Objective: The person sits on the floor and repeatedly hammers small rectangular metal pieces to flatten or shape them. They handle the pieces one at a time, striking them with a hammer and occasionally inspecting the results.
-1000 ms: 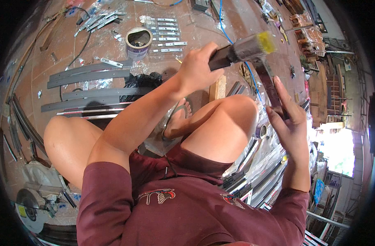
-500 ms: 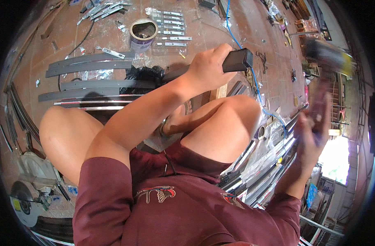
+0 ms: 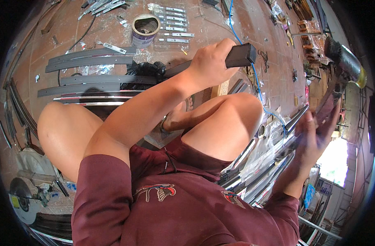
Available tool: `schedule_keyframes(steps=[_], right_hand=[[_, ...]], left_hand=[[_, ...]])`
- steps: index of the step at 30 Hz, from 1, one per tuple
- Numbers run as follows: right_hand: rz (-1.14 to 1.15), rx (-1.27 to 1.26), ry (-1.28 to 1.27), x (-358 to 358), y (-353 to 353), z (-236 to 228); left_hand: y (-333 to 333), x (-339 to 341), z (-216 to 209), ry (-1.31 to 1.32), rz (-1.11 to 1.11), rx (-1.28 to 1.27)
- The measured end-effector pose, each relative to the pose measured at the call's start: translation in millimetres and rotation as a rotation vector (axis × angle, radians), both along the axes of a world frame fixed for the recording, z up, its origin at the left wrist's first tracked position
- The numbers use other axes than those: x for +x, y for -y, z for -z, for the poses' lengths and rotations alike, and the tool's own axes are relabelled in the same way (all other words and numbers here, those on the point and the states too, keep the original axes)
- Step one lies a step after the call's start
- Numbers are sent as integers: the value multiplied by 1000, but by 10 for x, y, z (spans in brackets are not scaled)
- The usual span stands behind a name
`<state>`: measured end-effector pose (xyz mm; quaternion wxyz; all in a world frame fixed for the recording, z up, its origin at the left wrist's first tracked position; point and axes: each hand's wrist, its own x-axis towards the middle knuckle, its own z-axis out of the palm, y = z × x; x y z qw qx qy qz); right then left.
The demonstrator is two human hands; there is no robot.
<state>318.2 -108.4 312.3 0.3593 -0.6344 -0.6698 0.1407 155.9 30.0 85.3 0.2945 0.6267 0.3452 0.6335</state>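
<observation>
- Left hand (image 3: 212, 61) is wrapped firmly around a long, dark grey, box-section bar (image 3: 241, 55), whose squared end juts past the fingers, above the person's right knee.
- Right hand (image 3: 312, 139) grasps the dark handle of a black-headed hammer with a yellow end (image 3: 345, 63), thumb on one side and fingers on the other.
- One second ago the hammer's head overlapped the bar's end in view; half a second ago it was a blur off to the right. Now it stands sharper, raised and well apart from the bar.
- The bar has shifted only slightly, and the left hand's hold looks unchanged. I judge that no blow is landing at this moment and the bar's end is left exposed.
- Beyond the hands, a round tin with a pale rim (image 3: 142, 40) stands on the brown tiled floor (image 3: 212, 30), beside a row of slim silver metal fittings (image 3: 175, 29).
</observation>
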Motion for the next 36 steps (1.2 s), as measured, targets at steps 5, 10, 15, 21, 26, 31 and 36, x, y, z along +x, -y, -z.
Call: schedule_keyframes(steps=[5, 10, 15, 21, 26, 31, 36], right_hand=[[-113, -235, 297, 9, 2, 187], [83, 66, 36, -217, 51, -95], [-69, -12, 194, 61, 65, 237], [53, -18, -62, -60, -14, 174], [-132, -12, 218, 67, -71, 233], [-225, -70, 246, -108, -235, 108], [-201, 32, 181, -30, -293, 63]], left_hand=[[-13, -26, 44, 18, -8, 15], [19, 33, 6, -14, 25, -25], [4, -25, 2, 16, 37, -47], [-3, -56, 12, 0, 72, -75], [-63, -142, -39, 38, 198, -133], [-141, -188, 20, 23, 360, -212], [-206, -404, -160, 67, 558, -552]])
